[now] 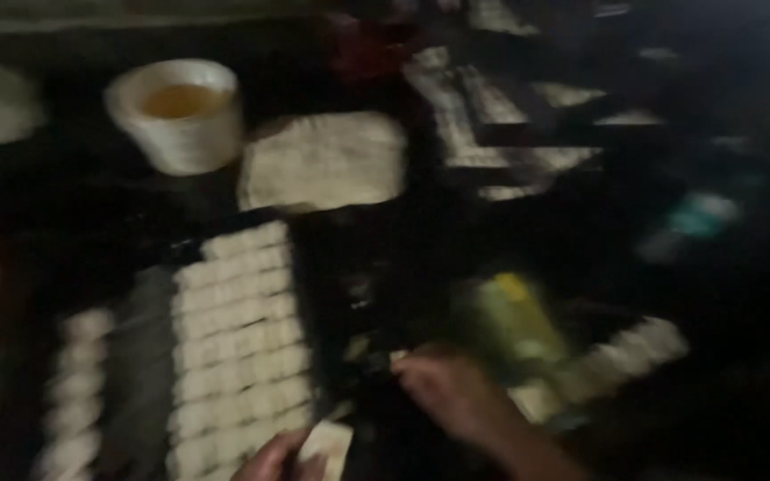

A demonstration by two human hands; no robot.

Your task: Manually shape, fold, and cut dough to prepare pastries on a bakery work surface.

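The picture is dark and blurred. At the bottom edge, my left hand (271, 461) holds a small pale flat piece (328, 440) by its corner. My right hand (450, 388) reaches in from the lower right and rests over the dark surface, just right of a dark tray (149, 356). The tray carries several rows of small pale dumpling-like pieces (238, 334). A green and yellow object (511, 322) lies close behind my right hand. Blur hides whether that hand's fingers grip anything.
A white bowl (180, 111) with yellowish liquid stands at the back left. Beside it lies a pale flat stack (323, 160). More pale pieces (639, 343) sit at the right. Light patches (492, 116) cross the far surface.
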